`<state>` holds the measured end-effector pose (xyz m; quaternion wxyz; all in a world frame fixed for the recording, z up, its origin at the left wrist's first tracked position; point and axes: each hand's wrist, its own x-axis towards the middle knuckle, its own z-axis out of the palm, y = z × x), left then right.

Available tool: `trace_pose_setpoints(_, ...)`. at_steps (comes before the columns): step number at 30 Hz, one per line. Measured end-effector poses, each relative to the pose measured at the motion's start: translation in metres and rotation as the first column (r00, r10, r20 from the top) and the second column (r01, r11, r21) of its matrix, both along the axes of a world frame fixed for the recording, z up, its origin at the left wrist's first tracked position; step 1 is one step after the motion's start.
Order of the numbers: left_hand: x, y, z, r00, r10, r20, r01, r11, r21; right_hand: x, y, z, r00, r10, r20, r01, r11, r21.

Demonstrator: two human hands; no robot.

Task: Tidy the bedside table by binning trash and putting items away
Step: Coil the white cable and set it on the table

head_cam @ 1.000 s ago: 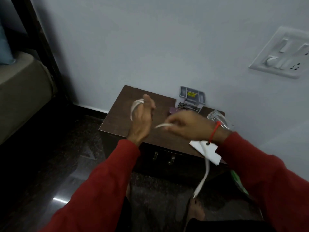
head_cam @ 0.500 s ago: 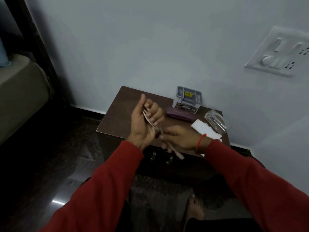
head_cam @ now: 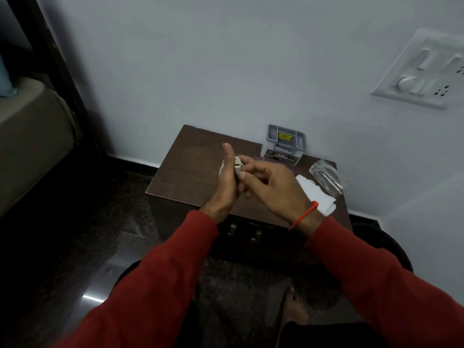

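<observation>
Above the dark brown bedside table (head_cam: 190,172), my left hand (head_cam: 227,182) holds a white cable (head_cam: 238,166) wound into a small coil, thumb pointing up. My right hand (head_cam: 272,183), with a red thread on its wrist, pinches the same coil from the right. On the table's right part lie a white crumpled paper (head_cam: 317,194) and a clear plastic wrapper (head_cam: 326,175). A grey packaged organiser box (head_cam: 285,144) leans on the wall at the back. A purple case behind my hands is mostly hidden.
Two metal drawer handles (head_cam: 244,232) show on the table's front. A bed (head_cam: 27,136) with a dark frame stands at the left. A white switch panel (head_cam: 424,71) is on the wall at the upper right. My bare foot (head_cam: 295,310) rests on the dark floor.
The cable's loose end, hanging below my right wrist a second ago, has been wound up into the coil. Both hands have come together over the table's middle.
</observation>
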<state>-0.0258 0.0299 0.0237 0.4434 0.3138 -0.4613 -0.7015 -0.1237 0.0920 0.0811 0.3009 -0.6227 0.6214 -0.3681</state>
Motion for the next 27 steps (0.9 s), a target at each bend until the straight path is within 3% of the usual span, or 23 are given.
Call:
trace_pose_setpoints(2,-0.001,0.003,-0.003,0.986,-0.165,0.01,0.164,0.986,0.012,-0.007,-0.002,-0.002,0.978,-0.054,-0.2,0.02,0.986,-0.165)
trace_pose_setpoints(4,0.001,0.007,-0.005,0.968,-0.237,0.085,0.236,0.972,0.015,-0.013,-0.003,-0.005,0.944,-0.102,-0.315,0.032,0.975,-0.22)
trace_pose_setpoints(7,0.001,0.011,-0.002,0.955,-0.253,0.155,0.25,0.968,0.033,-0.02,-0.006,-0.012,0.954,-0.074,-0.291,0.025,0.986,-0.166)
trace_pose_setpoints(8,0.002,0.011,0.001,0.954,-0.269,0.133,0.264,0.963,0.048,-0.022,-0.007,-0.014,0.973,-0.033,-0.23,0.007,0.994,-0.11)
trace_pose_setpoints(10,0.003,0.011,0.005,0.939,-0.344,0.027,0.341,0.936,0.085,-0.024,-0.01,-0.014,0.997,0.075,0.031,-0.076,0.995,0.067)
trace_pose_setpoints(12,0.004,0.009,0.005,0.903,-0.422,-0.084,0.429,0.898,0.099,-0.026,-0.011,-0.015,0.943,0.11,0.314,-0.18,0.962,0.204)
trace_pose_setpoints(14,0.005,0.007,0.005,0.89,-0.444,-0.104,0.455,0.88,0.138,-0.024,-0.009,-0.016,0.914,0.08,0.397,-0.174,0.963,0.205)
trace_pose_setpoints(16,0.007,0.005,0.006,0.922,-0.382,-0.054,0.386,0.908,0.161,-0.022,-0.008,-0.02,0.904,0.045,0.424,-0.122,0.98,0.158)
trace_pose_setpoints(19,0.007,0.003,0.008,0.987,-0.098,0.128,0.09,0.993,0.072,-0.021,-0.009,-0.029,0.888,0.018,0.46,-0.046,0.998,0.049)
trace_pose_setpoints(22,0.006,-0.002,0.005,0.96,0.171,0.22,-0.189,0.98,0.061,-0.018,-0.01,-0.036,0.947,-0.043,0.317,0.066,0.996,-0.064)
trace_pose_setpoints(24,0.007,-0.007,0.0,0.95,0.227,0.214,-0.25,0.964,0.09,-0.015,-0.009,-0.041,0.955,-0.063,0.29,0.095,0.99,-0.1)
trace_pose_setpoints(27,0.006,-0.011,-0.006,0.968,0.191,0.163,-0.216,0.965,0.152,-0.013,-0.009,-0.045,0.948,-0.076,0.308,0.116,0.987,-0.114)
